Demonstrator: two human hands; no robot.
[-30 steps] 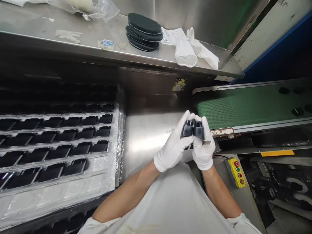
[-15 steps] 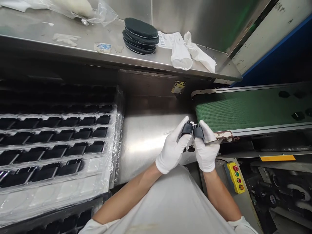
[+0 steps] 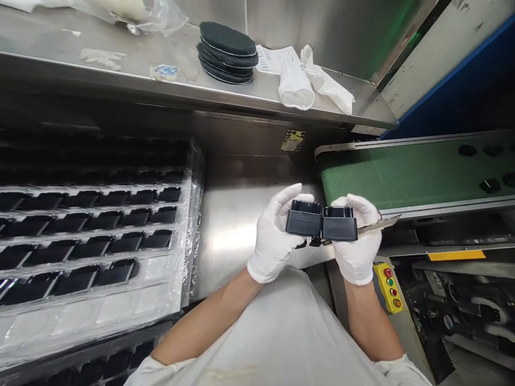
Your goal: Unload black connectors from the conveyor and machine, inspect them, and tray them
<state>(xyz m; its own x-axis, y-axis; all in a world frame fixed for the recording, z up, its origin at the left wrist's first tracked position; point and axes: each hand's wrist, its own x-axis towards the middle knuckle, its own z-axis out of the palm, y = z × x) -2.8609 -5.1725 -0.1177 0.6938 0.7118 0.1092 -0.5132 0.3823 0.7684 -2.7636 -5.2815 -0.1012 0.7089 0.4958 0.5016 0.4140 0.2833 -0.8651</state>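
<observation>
the gloved left hand (image 3: 274,234) and right hand (image 3: 357,244) have their fingers closed firmly around a black plastic block (image 3: 303,222) and a second block (image 3: 340,228), held level with their sides touching above a steel panel (image 3: 237,225). both look clean and square-edged; a thin metal strip (image 3: 378,226), perhaps a blade, juts from the right hand.

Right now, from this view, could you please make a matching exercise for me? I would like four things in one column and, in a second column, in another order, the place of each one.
Things:
1. Black plastic blocks
2. Stack of dark pads
3. Yellow push-button box
4. Black parts in plastic trays

Places:
A. Beside the right forearm
B. In rows, left of the hands
C. Held by the left hand and right hand
D. On the steel shelf

Right pairs: 1-C, 2-D, 3-A, 4-B
</observation>
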